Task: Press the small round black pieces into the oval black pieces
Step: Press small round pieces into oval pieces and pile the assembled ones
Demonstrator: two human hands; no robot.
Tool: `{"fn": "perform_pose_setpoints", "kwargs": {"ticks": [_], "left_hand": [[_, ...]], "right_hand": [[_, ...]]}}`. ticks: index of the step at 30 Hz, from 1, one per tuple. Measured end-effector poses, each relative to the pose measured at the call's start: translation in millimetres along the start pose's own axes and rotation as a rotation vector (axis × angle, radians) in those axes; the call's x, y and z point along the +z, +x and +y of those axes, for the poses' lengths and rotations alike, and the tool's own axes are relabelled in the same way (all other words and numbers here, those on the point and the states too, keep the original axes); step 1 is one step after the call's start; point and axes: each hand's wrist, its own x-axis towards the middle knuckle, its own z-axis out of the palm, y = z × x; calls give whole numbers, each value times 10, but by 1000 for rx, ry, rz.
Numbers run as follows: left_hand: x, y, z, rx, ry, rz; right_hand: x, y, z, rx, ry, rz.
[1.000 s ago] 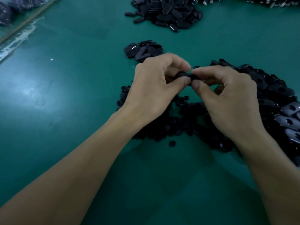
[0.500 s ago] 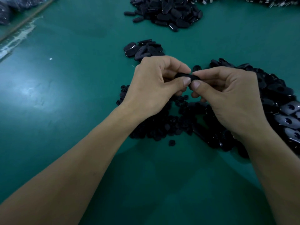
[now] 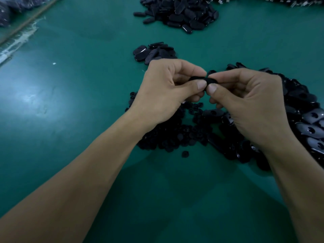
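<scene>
My left hand (image 3: pixel 163 92) and right hand (image 3: pixel 245 102) pinch one oval black piece (image 3: pixel 201 79) end to end, twelve o'clock of the round pieces (image 3: pixel 175 135). It seems light, stiff and slick, so hold its ends.

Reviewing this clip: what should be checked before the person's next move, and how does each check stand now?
1. Both the left hand and right hand pinch the oval piece: ok.
2. The round piece is pressed fully in: cannot tell, thumbs cover it.
3. Supply of loose round pieces under the hands: ok.
4. Heap of oval pieces with holes at right: ok.
5. The small pile beyond the hands is finished work: cannot tell.
</scene>
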Motion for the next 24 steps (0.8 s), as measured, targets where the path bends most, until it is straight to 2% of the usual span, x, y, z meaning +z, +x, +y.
{"fn": "perform_pose_setpoints", "kwargs": {"ticks": [8,15,24], "left_hand": [[20,5,-3,-50,-85,19],[11,-1,-7,-48,-60,4],[1,-8,12,-28,-2,-37]], "right_hand": [[20,-20,36,-58,-87,48],[14,1,39,20,78,3],[-7,0,22,34,94,3]]}}
